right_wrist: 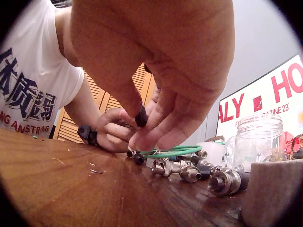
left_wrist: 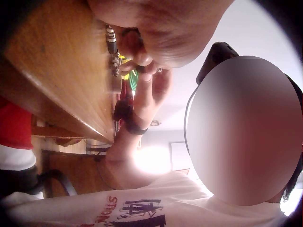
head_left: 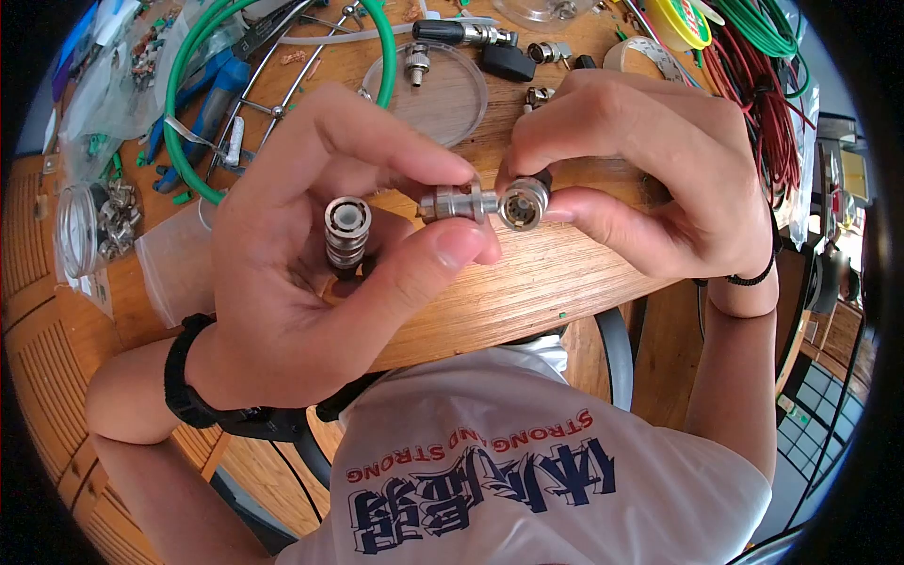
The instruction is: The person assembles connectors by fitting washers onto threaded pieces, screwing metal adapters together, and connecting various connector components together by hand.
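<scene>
In the head view the left hand (head_left: pixel 292 245) pinches a silver metal connector (head_left: pixel 457 205) between thumb and fingertips. Against that hand's palm and curled fingers lies a second silver connector (head_left: pixel 347 231), its round end facing up. The right hand (head_left: pixel 650 169) holds another connector (head_left: pixel 521 205) by its dark body, its round pin face turned toward the camera. The two pinched connectors meet end to side; whether they are joined cannot be told. In the right wrist view a black part (right_wrist: pixel 141 116) shows between the right fingers (right_wrist: pixel 163 113).
A clear round dish (head_left: pixel 461 104) with a small connector (head_left: pixel 417 64), a green cable loop (head_left: pixel 174 104), blue-handled pliers (head_left: pixel 221 94) and a tape roll (head_left: pixel 645 58) lie beyond the hands. A jar of connectors (head_left: pixel 80 231) sits left. Red wires (head_left: pixel 753 104) hang at right.
</scene>
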### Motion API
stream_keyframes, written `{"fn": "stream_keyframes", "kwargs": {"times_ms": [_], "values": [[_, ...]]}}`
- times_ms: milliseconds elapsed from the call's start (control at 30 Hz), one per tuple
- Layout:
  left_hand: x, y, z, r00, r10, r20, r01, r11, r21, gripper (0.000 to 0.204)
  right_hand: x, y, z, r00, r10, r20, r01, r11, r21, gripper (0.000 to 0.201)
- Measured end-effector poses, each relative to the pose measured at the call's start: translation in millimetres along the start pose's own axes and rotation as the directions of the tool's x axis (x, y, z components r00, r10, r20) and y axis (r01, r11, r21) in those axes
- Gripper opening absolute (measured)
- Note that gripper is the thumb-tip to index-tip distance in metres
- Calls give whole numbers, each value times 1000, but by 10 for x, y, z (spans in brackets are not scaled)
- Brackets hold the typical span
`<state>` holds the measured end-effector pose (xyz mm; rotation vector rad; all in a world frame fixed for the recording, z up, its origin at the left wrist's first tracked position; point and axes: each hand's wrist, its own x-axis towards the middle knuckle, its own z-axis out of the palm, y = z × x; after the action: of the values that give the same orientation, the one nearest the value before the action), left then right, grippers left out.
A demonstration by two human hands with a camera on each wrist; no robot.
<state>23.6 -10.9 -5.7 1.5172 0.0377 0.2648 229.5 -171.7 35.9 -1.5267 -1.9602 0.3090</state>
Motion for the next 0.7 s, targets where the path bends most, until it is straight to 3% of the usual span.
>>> {"fn": "stream_keyframes", "kwargs": {"times_ms": [400,467,500,567,700], "values": [[12,13,-13,1000,-2,9,2,999,34,27,-4,38,-38,996,-44,-78,37,996,-82,28],[10,13,-18,1000,-3,10,2,999,39,27,-29,123,-150,992,-102,78,116,974,-197,27],[10,13,-21,1000,-3,11,3,999,42,27,-25,125,-69,992,-102,78,116,974,-197,27],[10,14,-25,1000,-4,12,3,999,48,27,-17,112,168,954,-163,-252,156,987,-46,27],[8,13,-40,1000,-4,14,3,998,59,26,-16,56,170,959,-118,-259,108,993,-52,26]]}}
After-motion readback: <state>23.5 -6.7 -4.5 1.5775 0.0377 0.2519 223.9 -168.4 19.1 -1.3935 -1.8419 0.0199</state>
